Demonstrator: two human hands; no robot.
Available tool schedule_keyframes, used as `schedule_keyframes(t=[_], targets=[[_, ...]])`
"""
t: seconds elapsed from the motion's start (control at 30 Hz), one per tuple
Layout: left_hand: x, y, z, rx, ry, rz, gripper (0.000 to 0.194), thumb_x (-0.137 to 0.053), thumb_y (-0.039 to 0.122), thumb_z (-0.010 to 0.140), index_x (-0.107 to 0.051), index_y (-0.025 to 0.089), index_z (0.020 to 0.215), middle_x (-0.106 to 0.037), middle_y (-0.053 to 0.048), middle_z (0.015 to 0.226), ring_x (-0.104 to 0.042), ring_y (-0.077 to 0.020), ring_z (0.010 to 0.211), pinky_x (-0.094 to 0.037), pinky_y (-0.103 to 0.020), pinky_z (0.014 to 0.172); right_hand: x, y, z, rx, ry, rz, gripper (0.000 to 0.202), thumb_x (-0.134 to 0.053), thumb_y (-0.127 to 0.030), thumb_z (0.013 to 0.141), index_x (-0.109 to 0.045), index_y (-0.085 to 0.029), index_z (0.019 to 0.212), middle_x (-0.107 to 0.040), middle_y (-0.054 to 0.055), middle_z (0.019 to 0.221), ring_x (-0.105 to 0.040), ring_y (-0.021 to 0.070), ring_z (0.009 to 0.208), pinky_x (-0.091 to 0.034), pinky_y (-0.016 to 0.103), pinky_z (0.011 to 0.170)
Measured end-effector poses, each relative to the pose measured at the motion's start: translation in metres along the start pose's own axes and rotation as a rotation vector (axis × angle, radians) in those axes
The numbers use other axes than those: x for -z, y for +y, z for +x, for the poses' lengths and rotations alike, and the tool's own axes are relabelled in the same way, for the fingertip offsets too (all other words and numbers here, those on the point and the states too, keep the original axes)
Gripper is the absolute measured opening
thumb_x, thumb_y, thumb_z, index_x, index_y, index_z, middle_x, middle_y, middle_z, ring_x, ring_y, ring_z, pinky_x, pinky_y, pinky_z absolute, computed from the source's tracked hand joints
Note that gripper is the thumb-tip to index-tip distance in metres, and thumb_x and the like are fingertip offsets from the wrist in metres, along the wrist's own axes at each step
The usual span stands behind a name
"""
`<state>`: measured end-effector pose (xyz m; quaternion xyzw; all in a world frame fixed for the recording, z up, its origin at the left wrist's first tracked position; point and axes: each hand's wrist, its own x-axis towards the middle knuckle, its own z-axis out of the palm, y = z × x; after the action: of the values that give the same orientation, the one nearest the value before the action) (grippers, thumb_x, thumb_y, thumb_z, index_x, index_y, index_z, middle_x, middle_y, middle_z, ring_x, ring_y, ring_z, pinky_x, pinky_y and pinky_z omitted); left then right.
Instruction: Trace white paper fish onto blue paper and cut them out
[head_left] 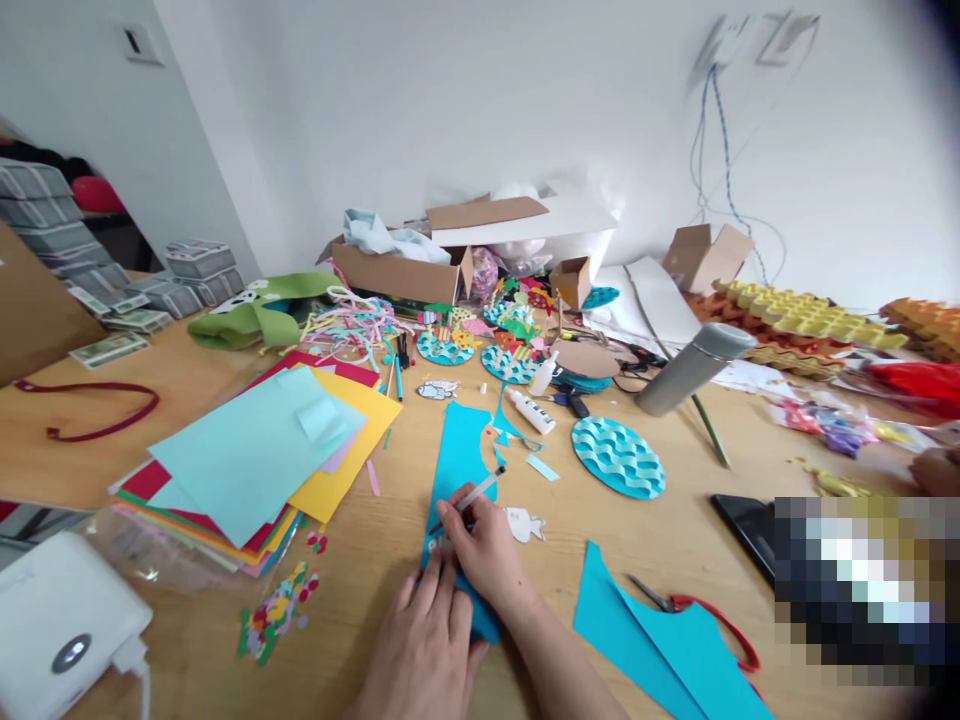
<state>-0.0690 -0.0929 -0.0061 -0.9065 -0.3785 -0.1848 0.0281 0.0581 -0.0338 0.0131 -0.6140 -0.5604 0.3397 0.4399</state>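
Toward the worktop's (337,565) near edge, in the head view, see the blue card (459,450) lying lengthwise toward the far edge. For a clean mark, probably best to press close beside the stroke and pull the pen (481,489) lightly, turning the card at curves. Note the left hand (427,615) laid palm-down on it, fingers close together, and the right hand (484,550) slanting in from the near right, pinching the pen between thumb and fingers. Cannot make out the tip's contact.
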Motion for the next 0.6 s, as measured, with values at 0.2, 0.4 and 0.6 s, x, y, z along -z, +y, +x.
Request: schedule_keyframes(t=[0.2,0.4,0.6], targets=[[0.001,0.0004,-0.001,0.012,-0.004,0.006,0.02,-0.059,0.033,0.084,-0.059,0.016,0.095,-0.065,-0.018,0.121,-0.059,-0.0319,0.114,-0.051,-0.044,0.088,0.0046,-0.0012,0.0021,-0.037,-0.056,0.048,0.015,-0.061,-0.032,0.081,-0.06,-0.019,0.075,-0.056,-0.002,0.057,-0.05,0.0134,0.051,-0.037,0.023,0.049],[0.0005,-0.0009,-0.0001,0.003,-0.032,-0.011,0.022,-0.06,0.035,0.084,-0.059,0.016,0.097,-0.064,-0.018,0.123,-0.059,-0.0322,0.115,-0.051,-0.044,0.089,0.005,0.0046,0.0018,-0.004,-0.041,0.021,0.032,-0.046,-0.043,0.093,-0.055,-0.02,0.073,-0.055,-0.001,0.06,-0.05,0.0134,0.053,-0.037,0.024,0.051],[0.0005,-0.0001,-0.001,0.025,-0.055,-0.026,0.022,-0.06,0.031,0.084,-0.059,0.015,0.099,-0.063,-0.019,0.123,-0.057,-0.0333,0.119,-0.051,-0.045,0.09,0.0018,0.002,0.0001,0.057,-0.06,-0.068,0.03,-0.044,-0.038,0.095,-0.05,-0.02,0.071,-0.057,-0.001,0.061,-0.05,0.013,0.054,-0.036,0.024,0.053]])
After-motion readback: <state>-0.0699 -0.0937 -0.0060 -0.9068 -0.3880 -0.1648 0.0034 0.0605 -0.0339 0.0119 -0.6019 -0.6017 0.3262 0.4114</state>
